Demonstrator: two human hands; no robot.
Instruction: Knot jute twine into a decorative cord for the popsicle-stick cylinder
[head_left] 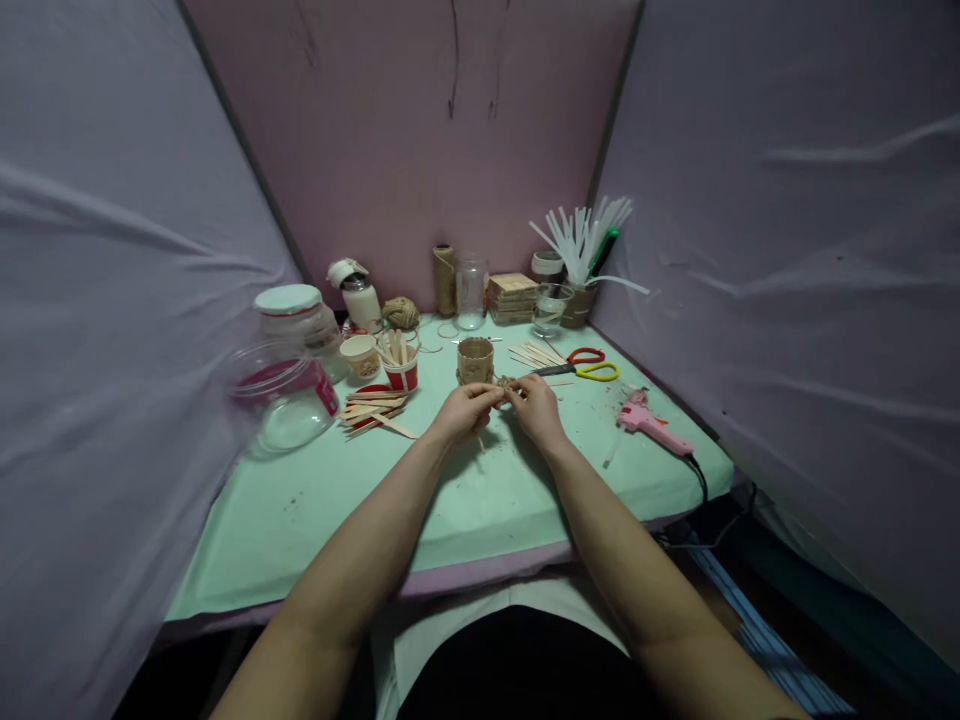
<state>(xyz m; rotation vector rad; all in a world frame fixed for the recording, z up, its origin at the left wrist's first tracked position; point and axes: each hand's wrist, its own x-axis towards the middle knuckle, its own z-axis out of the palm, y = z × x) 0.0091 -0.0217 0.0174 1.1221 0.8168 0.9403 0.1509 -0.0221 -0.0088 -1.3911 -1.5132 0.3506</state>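
Observation:
My left hand (466, 410) and my right hand (537, 405) meet over the middle of the pale green table (300, 510), fingers pinched together on a small brown twine piece (508, 384) held between them. Just behind my fingertips stands a small twine-wrapped cup (475, 360). Most of what I hold is hidden by my fingers.
Red-and-yellow scissors (589, 367) and loose wooden sticks (536, 353) lie to the right, a pink glue gun (652, 425) near the right edge. To the left are craft sticks (373, 410), a red cup of sticks (400, 366) and clear jars (289, 395). Twine, jars, glue sticks line the back.

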